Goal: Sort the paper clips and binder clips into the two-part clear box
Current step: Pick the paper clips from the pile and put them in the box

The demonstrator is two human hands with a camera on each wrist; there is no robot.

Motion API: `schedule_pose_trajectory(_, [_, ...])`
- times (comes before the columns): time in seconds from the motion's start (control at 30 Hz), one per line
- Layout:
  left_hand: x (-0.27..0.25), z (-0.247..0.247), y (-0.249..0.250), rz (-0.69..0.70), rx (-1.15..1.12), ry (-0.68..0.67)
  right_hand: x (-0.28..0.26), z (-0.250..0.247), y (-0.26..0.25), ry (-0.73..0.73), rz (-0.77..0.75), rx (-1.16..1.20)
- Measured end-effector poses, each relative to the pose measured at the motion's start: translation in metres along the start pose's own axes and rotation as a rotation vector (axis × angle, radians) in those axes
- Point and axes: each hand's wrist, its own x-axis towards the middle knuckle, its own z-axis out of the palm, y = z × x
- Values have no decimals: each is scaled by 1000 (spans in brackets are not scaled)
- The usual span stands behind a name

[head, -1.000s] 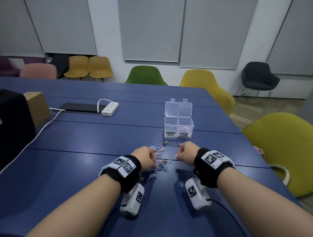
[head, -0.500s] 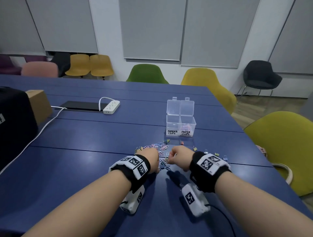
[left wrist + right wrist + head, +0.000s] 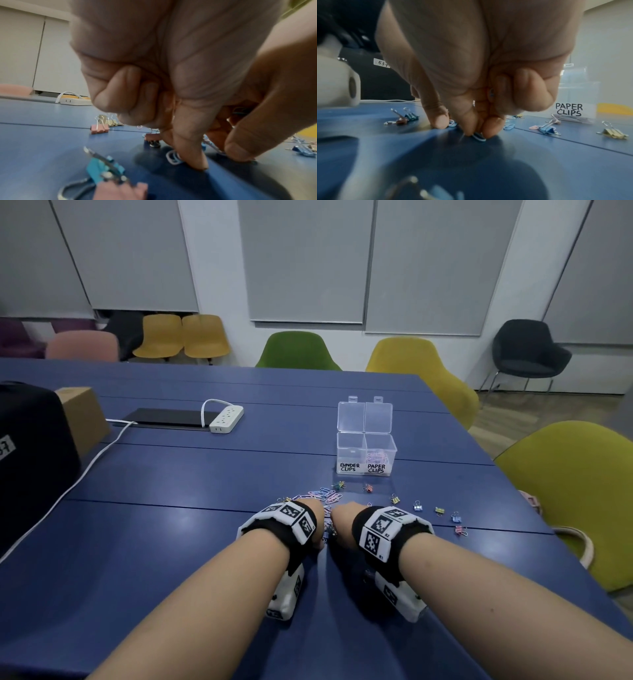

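Both hands are down on the blue table (image 3: 171,525), knuckles nearly touching, at the near edge of the pile of paper clips (image 3: 323,494). In the head view we can't see the fingertips because the wrist bands hide them. In the right wrist view, the right hand (image 3: 479,60) has its index and middle fingertips (image 3: 489,129) pressed together on a blue paper clip (image 3: 479,137), pinching it against the table. That clip lies flat. Its long axis runs from between the fingertips toward the camera and slightly right, with the rounded end pointing at us. The thumb tip presses the table just left of it, and the ring and little fingers are curled into the palm. In the left wrist view, the left hand (image 3: 171,67) has its index tip (image 3: 193,161) and thumb tip on the table, spread apart, with the other fingers curled in. A pale paper clip (image 3: 172,159) lies flat, touching the index tip, with its rounded end pointing left in that view. We can't tell whether it is pinched. Binder clips (image 3: 418,506) are scattered to the right of the hands. Beyond the pile stands the clear box (image 3: 349,446) with its lids up, and pink paper clips lie in the compartment marked PAPER CLIPS. A white power strip (image 3: 226,419) sits far left.
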Motion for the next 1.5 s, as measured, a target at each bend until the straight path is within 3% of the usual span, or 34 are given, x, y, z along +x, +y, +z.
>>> schedule_pose_trajectory(0.17, [-5, 0, 3, 1, 41, 1, -3, 2, 6, -39, 9, -125])
schedule_pose_trajectory(0.3, [-12, 4, 6, -34, 54, -8, -10, 3, 10, -24, 26, -80])
schedule_pose_trajectory(0.4, [-18, 6, 8, -13, 91, 14, -13, 7, 23, 35, 37, 80])
schedule_pose_trajectory(0.47, [-26, 3, 4, -17, -2, 1, -18, 5, 40, 68, 66, 328])
schedule_pose_trajectory(0.53, [-34, -2, -7, -20, -322, 30, -21, 4, 58, 91, 127, 657])
schedule_pose_trajectory(0.57, [-37, -4, -14, -27, -595, 37, -22, 4, 65, 96, 161, 881])
schedule_pose_trajectory(0.67, [-43, -12, -34, -91, -1685, -70, -20, 2, 83, 130, 223, 1640])
schedule_pose_trajectory(0.73, [-40, -15, -49, -128, -2044, -116, -21, -4, 86, 159, 241, 1776])
schedule_pose_trajectory(0.83, [-33, -15, -57, -109, -2149, -78, -10, -11, 85, 168, 240, 1660])
schedule_pose_trajectory(0.9, [-27, -12, -56, -90, -2129, -53, 1, -16, 76, 148, 266, 1362])
schedule_pose_trajectory(1.0, [-17, -9, -55, -88, -2114, -53, 1, -30, 58, 71, 210, 344])
schedule_pose_trajectory(1.03, [-13, -10, -55, -108, -2115, -65, 2, -33, 55, 49, 213, 230])
schedule_pose_trajectory(1.1, [-7, -12, -55, -170, -2069, -96, 14, -36, 55, 67, 301, 290])
schedule_pose_trajectory(1.17, [3, -12, -53, -219, -1911, -75, 21, -35, 57, 73, 277, 238])
schedule_pose_trajectory(1.27, [10, -14, -46, -190, -1214, 72, 30, -29, 57, 32, 221, 126])
schedule_pose_trajectory(1.33, [10, -17, -40, -128, -781, 94, 34, -27, 53, 42, 203, 78])
schedule_pose_trajectory(1.5, [14, -18, -22, -122, -345, -20, 32, -34, 41, -59, 131, -126])
